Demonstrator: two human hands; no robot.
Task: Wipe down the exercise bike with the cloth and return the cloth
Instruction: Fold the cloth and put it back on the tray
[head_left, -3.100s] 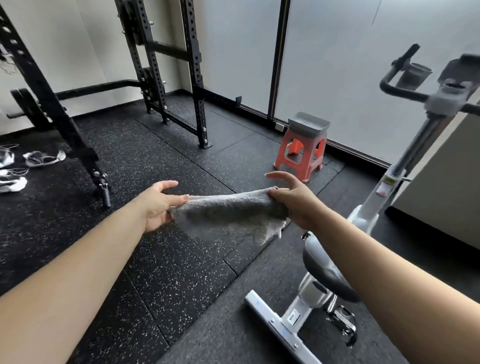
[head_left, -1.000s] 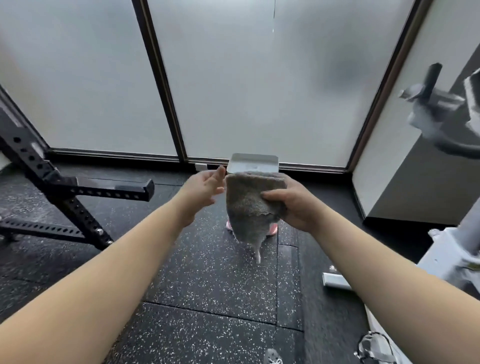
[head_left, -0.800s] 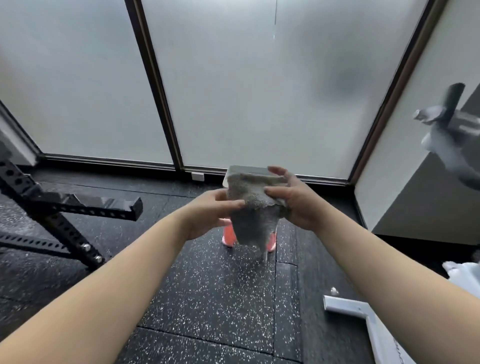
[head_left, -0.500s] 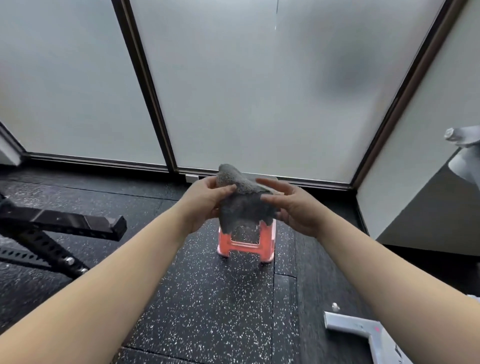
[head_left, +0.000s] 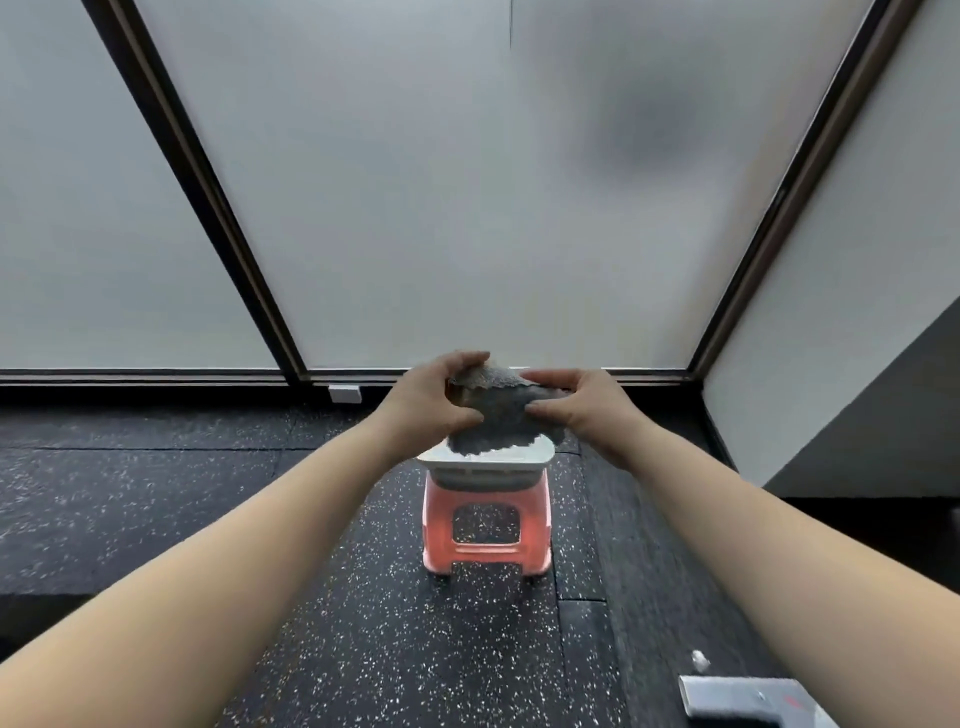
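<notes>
The grey cloth (head_left: 496, 415) is folded and held just over the grey top of a small pink stool (head_left: 485, 525); its lower edge looks to touch the seat. My left hand (head_left: 428, 400) grips the cloth's left side. On the right side, my right hand (head_left: 582, 405) pinches it with thumb and fingers. Of the exercise bike, only a white end of the base foot (head_left: 748, 696) shows at the bottom right.
Frosted glass panels (head_left: 467, 182) in dark frames stand right behind the stool. A white wall with a dark lower part (head_left: 857, 415) closes the right side. The floor is black speckled rubber tile (head_left: 363, 649).
I turned from the bike and closed in on the stool. Both hands folded the spread cloth into a bundle and lowered it onto the stool top. The rack has left view.
</notes>
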